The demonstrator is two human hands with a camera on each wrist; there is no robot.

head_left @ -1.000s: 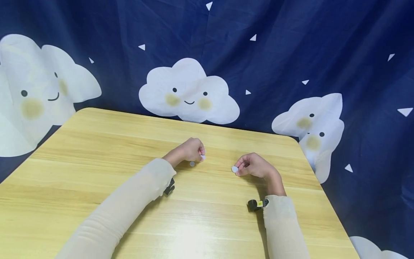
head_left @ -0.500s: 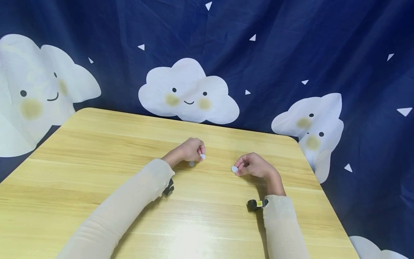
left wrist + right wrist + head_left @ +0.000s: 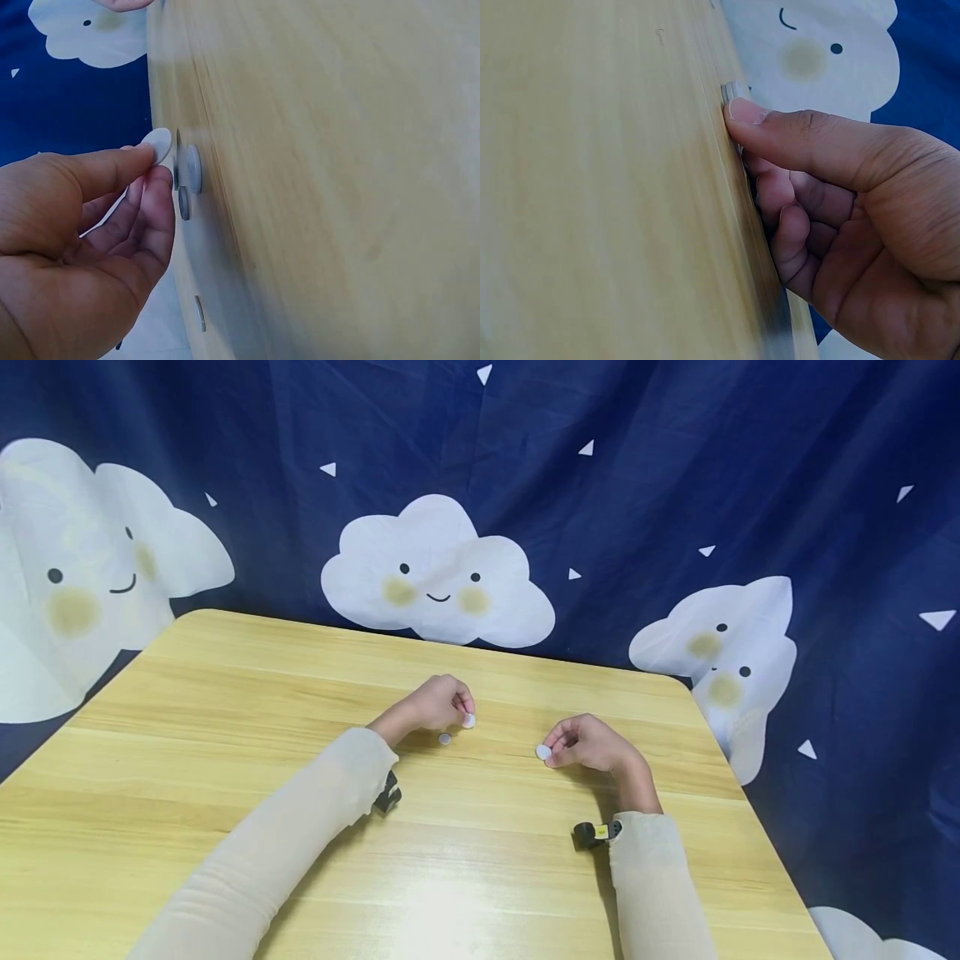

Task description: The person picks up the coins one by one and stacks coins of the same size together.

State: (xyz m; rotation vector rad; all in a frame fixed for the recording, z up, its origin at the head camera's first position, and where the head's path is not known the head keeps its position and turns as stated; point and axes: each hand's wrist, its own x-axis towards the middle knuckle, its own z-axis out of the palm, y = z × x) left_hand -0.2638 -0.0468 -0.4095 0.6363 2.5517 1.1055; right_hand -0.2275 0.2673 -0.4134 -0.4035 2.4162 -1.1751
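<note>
Glossy wood-grain tabletop (image 3: pixel 480 802) beneath the fingers (image 3: pixel 156 206), a navy cloth (image 3: pixel 660 435) with smiley white clouds (image 3: pixel 438 556) beyond them.

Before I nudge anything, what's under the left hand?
In the left wrist view, several small discs lie on the table near the left hand; in the head view, whatever it covers can't be seen.

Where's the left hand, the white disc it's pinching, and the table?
Left hand (image 3: pixel 437 702): head view, middle of the hand.
White disc (image 3: pixel 162 142): left wrist view, its flat face.
Table (image 3: pixel 480 827): head view, bare tabletop.
</note>
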